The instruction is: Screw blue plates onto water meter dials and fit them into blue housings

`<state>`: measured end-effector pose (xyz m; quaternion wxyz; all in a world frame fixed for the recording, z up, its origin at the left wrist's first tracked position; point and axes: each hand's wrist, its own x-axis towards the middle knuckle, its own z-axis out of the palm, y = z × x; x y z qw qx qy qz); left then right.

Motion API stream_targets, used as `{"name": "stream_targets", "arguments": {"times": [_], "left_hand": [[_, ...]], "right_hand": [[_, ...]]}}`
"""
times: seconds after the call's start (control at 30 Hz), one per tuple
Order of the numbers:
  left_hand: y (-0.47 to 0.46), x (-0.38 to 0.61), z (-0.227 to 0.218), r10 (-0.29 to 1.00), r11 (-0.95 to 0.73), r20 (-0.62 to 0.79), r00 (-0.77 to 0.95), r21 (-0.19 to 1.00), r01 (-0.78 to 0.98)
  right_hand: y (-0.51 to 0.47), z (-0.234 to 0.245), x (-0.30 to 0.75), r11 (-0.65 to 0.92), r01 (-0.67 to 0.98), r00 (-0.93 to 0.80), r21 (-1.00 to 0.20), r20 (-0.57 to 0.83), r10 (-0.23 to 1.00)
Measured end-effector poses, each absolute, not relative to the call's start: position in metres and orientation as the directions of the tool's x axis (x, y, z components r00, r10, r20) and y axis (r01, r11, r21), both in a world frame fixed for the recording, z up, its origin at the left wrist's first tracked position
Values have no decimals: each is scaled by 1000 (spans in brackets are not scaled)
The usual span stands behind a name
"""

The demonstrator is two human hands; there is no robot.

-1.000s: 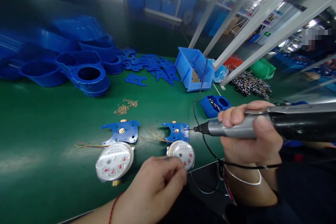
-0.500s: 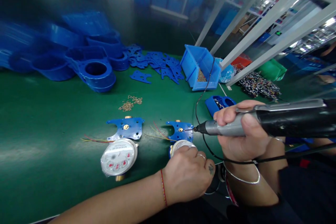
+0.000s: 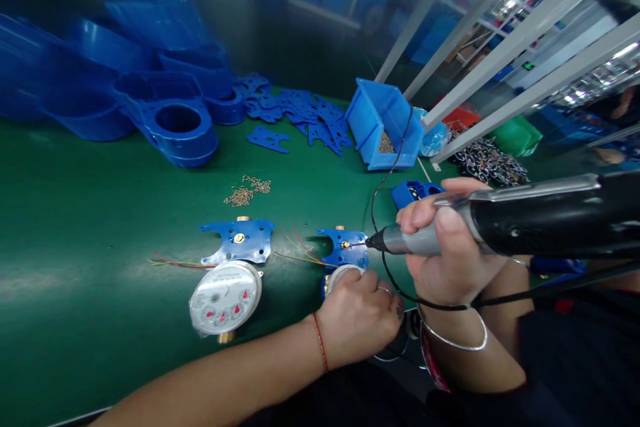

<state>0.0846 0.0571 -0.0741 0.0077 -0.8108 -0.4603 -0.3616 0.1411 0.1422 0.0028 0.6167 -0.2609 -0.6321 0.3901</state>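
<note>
1. On the green table [image 3: 75, 227], at 9 o'clock from the hands, a spare meter [image 3: 225, 297] lies untouched. Its spare plate [image 3: 239, 240] sits at its 12 o'clock.
2. The left hand [image 3: 360, 317] curls its fingers closed over the water meter [image 3: 341, 273] and holds it down. The blue plate [image 3: 345, 250] lies at the meter's 12 o'clock.
3. From 3 o'clock, the right hand [image 3: 450, 253] wraps its fingers fully around the electric screwdriver [image 3: 525, 217]. The bit reaches the right edge of the blue plate.
4. I judge the step to be driving a screw into the plate. It calls for a straight bit and a steady meter.
</note>
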Motion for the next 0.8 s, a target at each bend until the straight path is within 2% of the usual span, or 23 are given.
{"name": "stream_targets", "arguments": {"times": [0.13, 0.47, 0.8], "left_hand": [[58, 85, -75, 745, -579, 588, 315, 338, 741], [57, 83, -75, 752, -572, 586, 301, 353, 741], [57, 84, -73, 770, -562, 560, 305, 371, 739]], "right_hand": [[140, 3, 137, 563, -101, -88, -820, 571, 816], [142, 4, 136, 487, -128, -35, -864, 495, 868], [147, 3, 135, 471, -167, -1, -866, 478, 879]]}}
